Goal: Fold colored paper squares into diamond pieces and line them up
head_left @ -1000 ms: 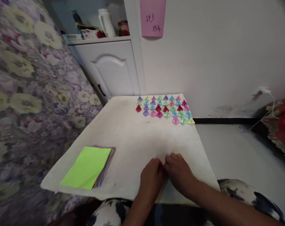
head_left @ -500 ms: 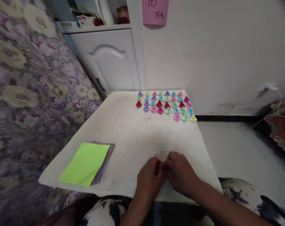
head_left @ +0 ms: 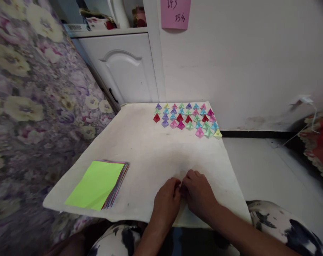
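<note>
Near the table's front edge, my left hand (head_left: 166, 200) and my right hand (head_left: 200, 195) meet with fingertips pinched together. Between them is a small piece of pink paper (head_left: 183, 191), almost wholly covered by the fingers; its folds cannot be made out. Left of my hands lies a stack of square coloured paper (head_left: 96, 185), with a bright green sheet on top. Rows of small folded paper pieces (head_left: 181, 125) in pink, red, blue, green, purple and yellow stand at the far right of the table.
The pale table (head_left: 140, 142) reaches to the wall and a white cabinet (head_left: 118, 67). A floral curtain (head_left: 30, 124) hangs along the left side. A pink note (head_left: 175, 14) is stuck on the wall. A white plug with a cord (head_left: 306, 100) is at right.
My fingers have closed further over the pink paper, so less of it shows. Both hands have shifted very slightly to the left; the stack and folded pieces keep their places.
</note>
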Available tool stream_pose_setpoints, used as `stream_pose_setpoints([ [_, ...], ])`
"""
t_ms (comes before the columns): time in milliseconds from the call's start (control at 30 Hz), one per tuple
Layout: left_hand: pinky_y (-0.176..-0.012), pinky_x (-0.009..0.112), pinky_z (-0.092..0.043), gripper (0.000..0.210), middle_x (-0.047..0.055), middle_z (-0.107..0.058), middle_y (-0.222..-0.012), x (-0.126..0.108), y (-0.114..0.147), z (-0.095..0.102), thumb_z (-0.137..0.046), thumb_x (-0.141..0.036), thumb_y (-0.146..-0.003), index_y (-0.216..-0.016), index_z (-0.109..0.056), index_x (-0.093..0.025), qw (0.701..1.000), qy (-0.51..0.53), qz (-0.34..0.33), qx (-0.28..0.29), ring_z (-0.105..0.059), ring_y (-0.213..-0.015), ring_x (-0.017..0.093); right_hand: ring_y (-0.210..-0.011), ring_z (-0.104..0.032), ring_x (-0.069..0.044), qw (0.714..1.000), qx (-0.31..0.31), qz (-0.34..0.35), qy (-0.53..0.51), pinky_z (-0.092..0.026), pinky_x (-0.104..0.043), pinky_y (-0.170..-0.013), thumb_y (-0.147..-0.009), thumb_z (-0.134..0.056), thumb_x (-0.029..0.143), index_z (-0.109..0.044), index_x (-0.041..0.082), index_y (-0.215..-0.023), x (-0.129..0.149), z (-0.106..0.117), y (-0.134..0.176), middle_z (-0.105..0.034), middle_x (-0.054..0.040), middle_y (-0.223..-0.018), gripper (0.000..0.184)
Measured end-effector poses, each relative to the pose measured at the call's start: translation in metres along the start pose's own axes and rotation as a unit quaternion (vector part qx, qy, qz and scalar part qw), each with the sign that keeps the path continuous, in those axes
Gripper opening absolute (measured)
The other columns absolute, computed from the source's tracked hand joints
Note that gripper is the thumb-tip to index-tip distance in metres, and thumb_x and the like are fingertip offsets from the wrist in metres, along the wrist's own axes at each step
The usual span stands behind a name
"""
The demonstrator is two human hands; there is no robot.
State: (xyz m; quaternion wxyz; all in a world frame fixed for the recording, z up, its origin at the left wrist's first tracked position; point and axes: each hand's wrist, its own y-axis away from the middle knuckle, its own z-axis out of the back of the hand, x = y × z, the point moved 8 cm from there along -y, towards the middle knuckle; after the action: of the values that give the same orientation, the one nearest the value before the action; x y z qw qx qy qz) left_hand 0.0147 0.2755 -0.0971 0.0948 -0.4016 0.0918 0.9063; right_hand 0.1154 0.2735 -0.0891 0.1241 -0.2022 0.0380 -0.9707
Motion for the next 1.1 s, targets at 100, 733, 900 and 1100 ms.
stream_pose_setpoints([
  [100,-0.07,0.03,-0.039,0.021,0.009,-0.066,-0.091,0.001,0.0,0.0,-0.04,-0.015,-0.081,-0.088,-0.059,-0.021,1.0,0.003,0.002,0.0,-0.059,-0.082,0.022,-0.078,-0.044,-0.019,1.0,0.005,0.015,0.006,-0.025,-0.032,-0.067,-0.078,-0.059,0.022,-0.063,0.021,-0.071,0.0,0.001,0.0,-0.055,-0.0041,-0.079,0.008],
  [733,-0.087,0.035,-0.043,0.035,0.011,-0.067,-0.097,0.009,0.005,-0.025,-0.049,-0.042,-0.084,-0.097,-0.065,-0.014,0.738,0.663,0.117,-0.05,-0.06,-0.095,0.023,-0.072,-0.048,-0.014,0.981,-0.07,-0.033,-0.177,-0.032,-0.026,-0.067,-0.073,-0.055,0.011,-0.053,0.019,-0.062,0.003,0.022,-0.002,-0.053,0.0008,-0.07,0.014],
  [900,-0.09,0.033,-0.043,0.033,0.009,-0.069,-0.089,-0.008,0.008,-0.054,-0.047,-0.037,-0.087,-0.097,-0.066,-0.012,0.566,0.808,0.165,-0.021,-0.064,-0.087,0.019,-0.073,-0.049,-0.014,0.982,-0.088,0.0,-0.165,-0.032,-0.026,-0.068,-0.071,-0.056,0.01,-0.054,0.019,-0.064,0.014,0.026,-0.001,-0.056,0.0012,-0.073,0.011],
  [1100,-0.087,0.029,-0.045,0.033,0.006,-0.068,-0.079,-0.016,0.004,-0.051,-0.046,-0.037,-0.088,-0.089,-0.067,-0.011,0.528,0.832,0.172,-0.011,-0.064,-0.08,0.017,-0.077,-0.049,-0.016,0.985,-0.106,0.027,-0.136,-0.032,-0.029,-0.07,-0.073,-0.054,0.01,-0.056,0.019,-0.069,0.019,0.036,0.001,-0.058,-0.0009,-0.078,0.01],
])
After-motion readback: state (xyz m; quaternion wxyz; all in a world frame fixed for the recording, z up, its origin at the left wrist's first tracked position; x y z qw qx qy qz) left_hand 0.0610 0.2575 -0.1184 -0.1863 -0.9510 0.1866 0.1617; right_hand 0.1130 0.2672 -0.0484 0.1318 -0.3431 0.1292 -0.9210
